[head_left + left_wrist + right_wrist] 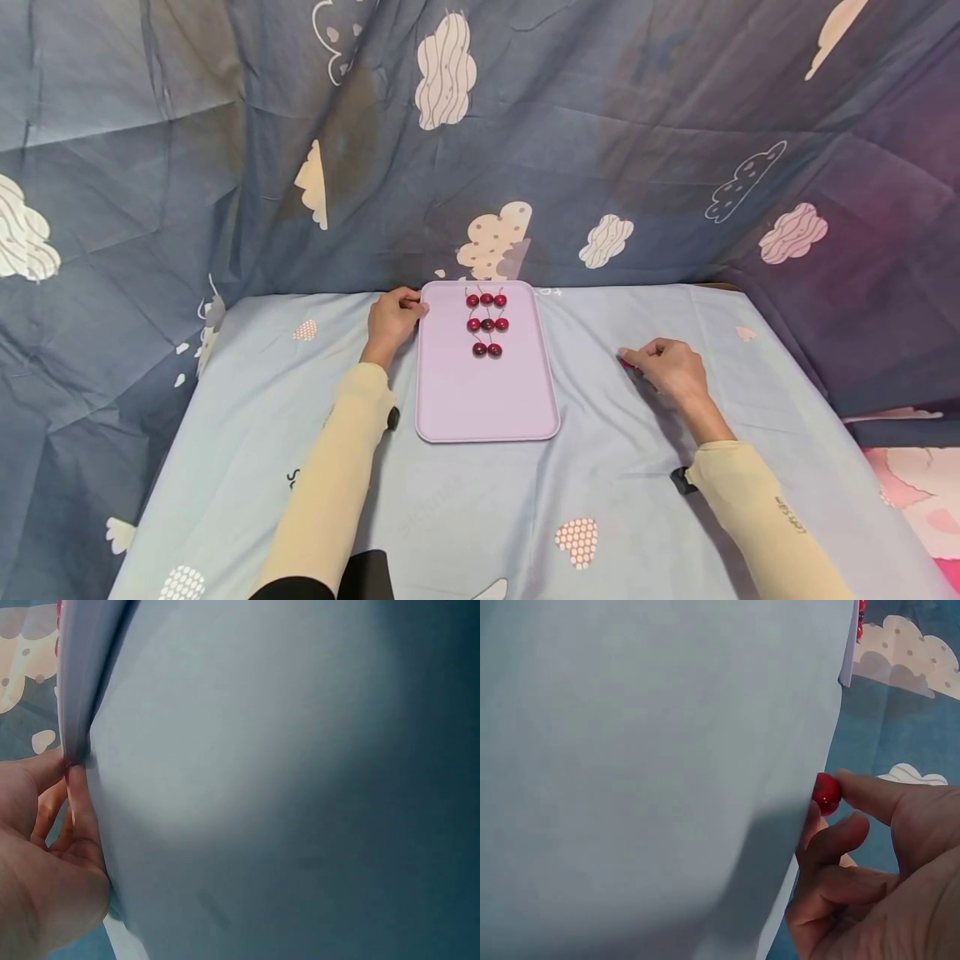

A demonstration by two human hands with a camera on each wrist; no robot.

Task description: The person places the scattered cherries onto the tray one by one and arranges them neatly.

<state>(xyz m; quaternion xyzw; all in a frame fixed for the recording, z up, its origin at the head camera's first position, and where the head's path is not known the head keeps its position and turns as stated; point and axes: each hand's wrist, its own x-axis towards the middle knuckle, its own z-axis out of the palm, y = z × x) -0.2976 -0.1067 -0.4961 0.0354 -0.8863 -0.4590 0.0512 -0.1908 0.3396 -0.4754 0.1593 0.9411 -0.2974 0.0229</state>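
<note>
A pale purple tray [483,404] lies on the cloth, bearing several dark red cherries [487,325] with stems, set in rows in its upper half. My left hand [393,321] pinches the tray's left rim near the far corner; the left wrist view shows thumb and finger meeting at the tray edge [81,667]. Right of the tray, my right hand [670,367] holds a single cherry [827,793] between thumb and fingertips, low over the cloth. The fingers cover most of this cherry in the head view.
A light blue patterned cloth [457,508] covers the table. Dark cloud-print fabric [570,158] hangs behind it and along both sides. A pink and white cloth [926,492] shows at the right edge.
</note>
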